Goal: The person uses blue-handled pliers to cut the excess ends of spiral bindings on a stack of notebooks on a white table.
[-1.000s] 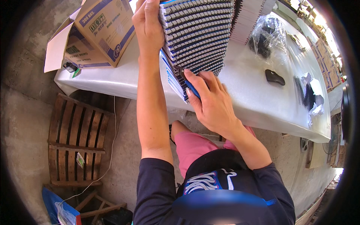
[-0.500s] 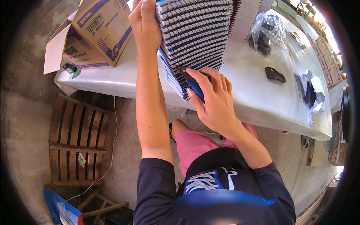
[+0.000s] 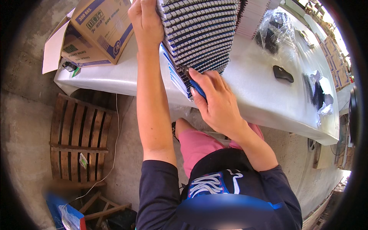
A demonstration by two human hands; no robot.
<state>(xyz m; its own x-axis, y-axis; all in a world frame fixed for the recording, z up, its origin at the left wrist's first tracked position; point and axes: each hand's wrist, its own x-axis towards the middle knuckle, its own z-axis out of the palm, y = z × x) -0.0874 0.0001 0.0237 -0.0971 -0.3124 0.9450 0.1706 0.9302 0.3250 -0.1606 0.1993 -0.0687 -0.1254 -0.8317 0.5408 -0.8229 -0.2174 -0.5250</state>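
Note:
A thick stack of spiral-bound notebooks (image 3: 199, 34) rests at the table's near edge, its rows of dark wire coils facing up. My left hand (image 3: 147, 28) is closed on the stack's upper left side; its fingertips run out of the picture at the top. In my right hand (image 3: 218, 101) is a pair of blue-handled pliers (image 3: 198, 90). The jaws of the pliers touch the coil ends at the stack's lower left corner, and the fingers partly hide the tool. Blue and white cover edges show below the coils on the left.
The table (image 3: 249, 92) has a pale, shiny cover. An open cardboard box (image 3: 96, 34) stands left. Beyond the stack are more notebooks (image 3: 253, 17). Rightward lie a clear bag of black coils (image 3: 270, 36), a black curved object (image 3: 283, 73) and loose coils (image 3: 307, 88). A wooden pallet (image 3: 80, 142) occupies the floor.
My right hand and the pliers have shifted slightly up and to the left along the coil ends. The left hand keeps its grip, and the whole view has moved a little.

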